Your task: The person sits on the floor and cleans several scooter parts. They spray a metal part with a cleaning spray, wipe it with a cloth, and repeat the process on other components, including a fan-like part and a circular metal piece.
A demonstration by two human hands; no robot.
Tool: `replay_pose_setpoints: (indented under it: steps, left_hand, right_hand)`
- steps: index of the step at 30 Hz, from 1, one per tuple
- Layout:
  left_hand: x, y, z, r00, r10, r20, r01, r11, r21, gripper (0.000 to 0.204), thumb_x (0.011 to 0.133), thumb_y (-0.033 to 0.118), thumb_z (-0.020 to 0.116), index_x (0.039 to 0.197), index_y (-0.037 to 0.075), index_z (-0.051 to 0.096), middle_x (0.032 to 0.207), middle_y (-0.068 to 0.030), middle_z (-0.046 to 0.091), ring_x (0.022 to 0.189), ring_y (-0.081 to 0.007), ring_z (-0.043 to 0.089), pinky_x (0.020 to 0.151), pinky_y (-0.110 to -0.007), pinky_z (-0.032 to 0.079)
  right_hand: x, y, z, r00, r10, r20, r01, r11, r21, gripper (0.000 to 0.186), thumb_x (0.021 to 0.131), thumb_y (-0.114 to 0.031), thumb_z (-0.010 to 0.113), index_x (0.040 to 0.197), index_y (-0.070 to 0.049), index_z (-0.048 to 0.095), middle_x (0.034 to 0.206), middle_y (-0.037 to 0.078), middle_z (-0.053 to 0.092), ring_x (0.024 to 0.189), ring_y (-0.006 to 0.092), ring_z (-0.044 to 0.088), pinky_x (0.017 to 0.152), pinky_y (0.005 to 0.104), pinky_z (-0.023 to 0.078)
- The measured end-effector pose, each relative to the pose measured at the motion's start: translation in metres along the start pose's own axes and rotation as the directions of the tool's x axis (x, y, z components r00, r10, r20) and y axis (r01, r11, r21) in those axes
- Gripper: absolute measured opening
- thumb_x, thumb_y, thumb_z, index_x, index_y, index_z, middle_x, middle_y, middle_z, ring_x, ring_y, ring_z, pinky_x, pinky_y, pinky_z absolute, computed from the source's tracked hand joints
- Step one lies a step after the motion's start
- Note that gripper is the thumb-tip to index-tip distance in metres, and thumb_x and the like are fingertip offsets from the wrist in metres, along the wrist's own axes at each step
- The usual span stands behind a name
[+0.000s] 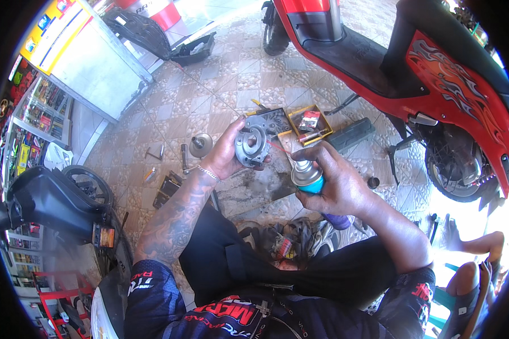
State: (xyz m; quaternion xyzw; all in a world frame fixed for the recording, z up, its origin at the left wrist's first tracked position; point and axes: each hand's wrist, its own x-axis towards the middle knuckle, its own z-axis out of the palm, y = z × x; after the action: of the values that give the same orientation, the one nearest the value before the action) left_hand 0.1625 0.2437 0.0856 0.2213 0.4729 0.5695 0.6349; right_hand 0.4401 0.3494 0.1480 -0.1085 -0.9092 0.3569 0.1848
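My left hand (226, 155) is closed around a round grey metal engine part (244, 151), a casting with a hole through its middle. It is held up above the floor. In my right hand (348, 183) is an aerosol spray can (307, 178) with a teal body and a silver top. My index finger lies over its nozzle. A thin red straw (278, 148) runs from the nozzle toward the engine part. Whether any spray is coming out, I cannot tell.
A yellow-edged box (326, 131) and a dark green case (353, 135) lie beyond my hands. Left of them are a round metal part (200, 145) and a hammer (154, 151). A red motorbike (373, 93) stands right, a black scooter (51, 200) left. Another person (466, 282) sits lower right.
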Motion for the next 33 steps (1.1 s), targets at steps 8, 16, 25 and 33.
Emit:
replay_pose_setpoints:
  steps: [8, 16, 25, 33]
  left_hand:
    - [-0.0011, 0.0017, 0.0005, 1.000, 0.005, 0.011, -0.005, 1.000, -0.007, 0.066, 0.108, 0.063, 0.034, 0.138, 0.010, 0.060, 0.111, -0.0091, 0.074, 0.093, -0.0288, 0.076, 0.075, -0.045, 0.062]
    - [0.0010, 0.0006, 0.0044, 0.998, 0.056, -0.037, -0.057, 0.998, -0.020, 0.066, 0.110, 0.060, 0.034, 0.142, 0.008, 0.055, 0.113, -0.0114, 0.074, 0.094, -0.0303, 0.077, 0.072, -0.043, 0.064]
    - [0.0000, 0.0014, 0.0047, 0.999, 0.035, -0.014, -0.035, 0.999, -0.003, 0.069, 0.109, 0.062, 0.032, 0.143, 0.007, 0.055, 0.113, -0.0143, 0.074, 0.094, -0.0329, 0.077, 0.071, -0.045, 0.064]
    - [0.0020, -0.0014, 0.0029, 1.000, 0.015, -0.009, -0.015, 0.999, -0.039, 0.069, 0.109, 0.061, 0.032, 0.142, 0.005, 0.056, 0.118, -0.0169, 0.072, 0.099, -0.0321, 0.075, 0.082, -0.048, 0.062]
  right_hand:
    - [-0.0022, -0.0036, -0.0014, 0.997, -0.043, 0.057, 0.041, 0.999, 0.031, 0.064, 0.074, -0.020, 0.086, 0.130, -0.010, 0.058, 0.117, 0.017, 0.061, 0.109, 0.0395, 0.066, 0.094, 0.0472, 0.054]
    - [-0.0003, 0.0011, 0.0042, 0.988, -0.155, -0.014, 0.155, 0.982, 0.110, 0.069, 0.073, -0.018, 0.083, 0.136, -0.015, 0.054, 0.123, 0.018, 0.058, 0.115, 0.0420, 0.065, 0.094, 0.0493, 0.056]
    - [0.0001, 0.0035, 0.0063, 0.984, -0.149, -0.094, 0.158, 0.983, 0.092, 0.070, 0.073, -0.017, 0.084, 0.137, -0.014, 0.054, 0.120, 0.018, 0.060, 0.114, 0.0415, 0.065, 0.095, 0.0484, 0.056]
    - [0.0006, 0.0057, 0.0050, 0.993, -0.062, -0.102, 0.068, 0.996, 0.059, 0.072, 0.075, -0.020, 0.084, 0.140, -0.013, 0.054, 0.126, 0.018, 0.059, 0.120, 0.0396, 0.064, 0.101, 0.0476, 0.055]
